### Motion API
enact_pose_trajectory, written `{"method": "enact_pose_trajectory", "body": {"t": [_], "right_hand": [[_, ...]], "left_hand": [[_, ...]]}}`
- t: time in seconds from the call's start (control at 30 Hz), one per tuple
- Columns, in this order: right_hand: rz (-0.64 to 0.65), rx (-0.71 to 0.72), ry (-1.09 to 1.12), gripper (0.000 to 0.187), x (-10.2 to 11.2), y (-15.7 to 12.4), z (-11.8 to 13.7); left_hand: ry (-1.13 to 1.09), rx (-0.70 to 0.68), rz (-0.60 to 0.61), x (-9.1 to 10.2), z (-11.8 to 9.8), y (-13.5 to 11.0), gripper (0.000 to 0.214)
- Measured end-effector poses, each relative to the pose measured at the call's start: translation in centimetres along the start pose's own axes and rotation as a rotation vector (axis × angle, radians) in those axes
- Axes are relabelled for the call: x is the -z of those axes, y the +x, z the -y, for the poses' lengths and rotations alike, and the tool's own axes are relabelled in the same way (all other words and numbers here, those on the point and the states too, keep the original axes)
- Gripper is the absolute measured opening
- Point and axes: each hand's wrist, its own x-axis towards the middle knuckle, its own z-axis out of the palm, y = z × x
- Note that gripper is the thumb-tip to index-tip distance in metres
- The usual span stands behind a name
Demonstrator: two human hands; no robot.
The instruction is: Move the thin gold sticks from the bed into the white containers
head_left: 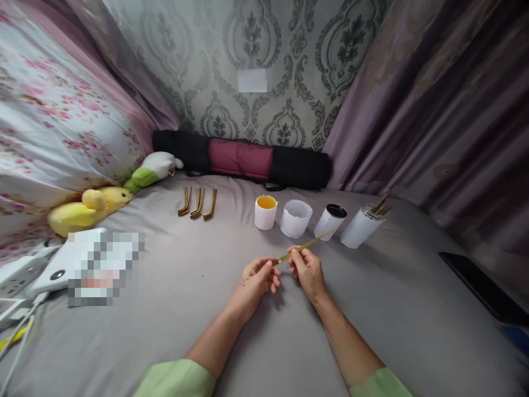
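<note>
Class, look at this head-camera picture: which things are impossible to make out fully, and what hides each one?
All in the head view:
- Tip of the paintbrush: covered by fingers of the left hand.
- Part of its handle: behind fingers of the right hand.
- Lower ends of the sticks: inside the white jar.
- Flat item at left: blurred into blocks.
- Blue thing: cut off by the right edge.

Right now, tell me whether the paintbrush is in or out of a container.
Out: the left hand and right hand hold the paintbrush in front of the containers.
</note>
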Motion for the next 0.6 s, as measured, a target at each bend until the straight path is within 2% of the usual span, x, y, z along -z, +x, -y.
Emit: {"method": "enact_pose_trajectory", "body": {"t": [0.37, 0.6], "right_hand": [[0.029, -0.020, 0.002, 0.033, -0.10, -0.31, 0.35], [0.028, -0.027, 0.038, 0.034, -0.17, -0.39, 0.41]], "left_hand": [[-0.140, 0.136, 0.062, 0.03, -0.43, -0.21, 0.025], [-0.176, 0.163, 0.109, 0.38, -0.40, -0.03, 0.024]]}}
